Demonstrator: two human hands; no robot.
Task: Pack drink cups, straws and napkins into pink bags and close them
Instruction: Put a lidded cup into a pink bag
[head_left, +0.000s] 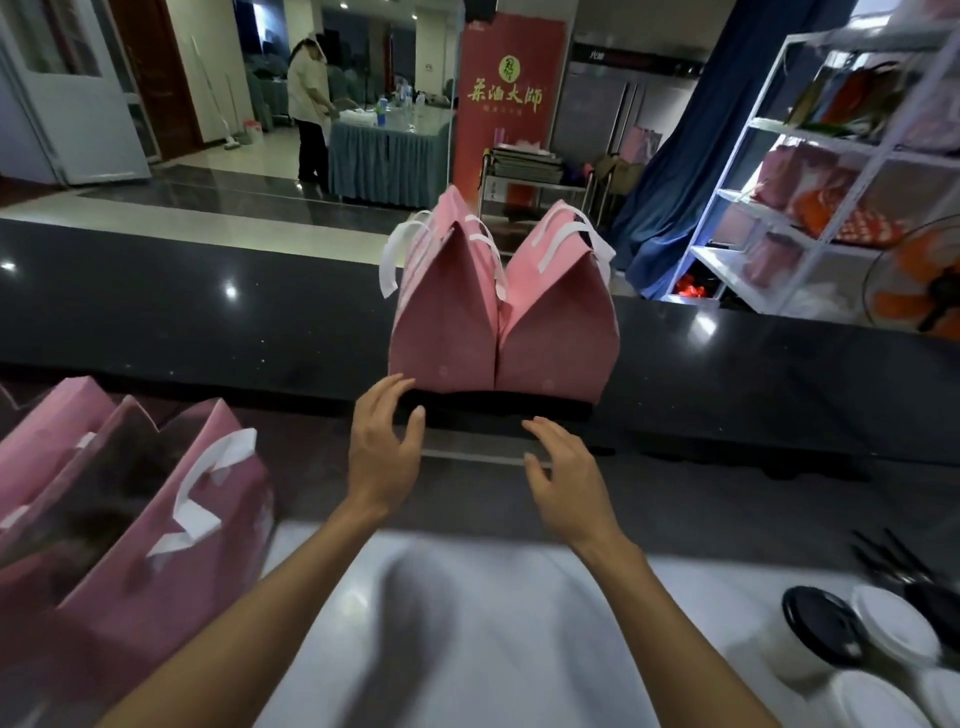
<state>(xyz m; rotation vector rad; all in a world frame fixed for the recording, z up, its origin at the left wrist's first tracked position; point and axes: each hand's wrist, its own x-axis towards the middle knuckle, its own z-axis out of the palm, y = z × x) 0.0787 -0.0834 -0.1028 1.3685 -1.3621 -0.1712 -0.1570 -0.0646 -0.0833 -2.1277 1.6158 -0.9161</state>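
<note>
Head view. Bags: two closed pink bags stand side by side and touching on the raised dark ledge of the bench, left bag and right bag, tops folded to peaks, white handles up.

Left hand sits just below the left bag's near bottom corner, fingers spread and relaxed, fingertips at or nearly at the bag base; contact cannot be confirmed. Grip released, holds nothing. Right hand is below the right bag, apart from it, fingers loosely curved, grip released, empty.

Open pink bags stand well to the left of the closed pair, on the lower bench, mouths open, contents too blurred to tell. Cups with white lids and one with a dark lid are grouped well to the right and below the closed pair, at the frame's lower right. Straws and napkins not clearly identifiable.

Judgement: two bags look done; others remain unfilled or unclosed.

Risks: closed pair stands at the ledge's near edge; a nudge from either hand could tip a bag toward the person. Folded tops show no visible seal and may spring open.
</note>
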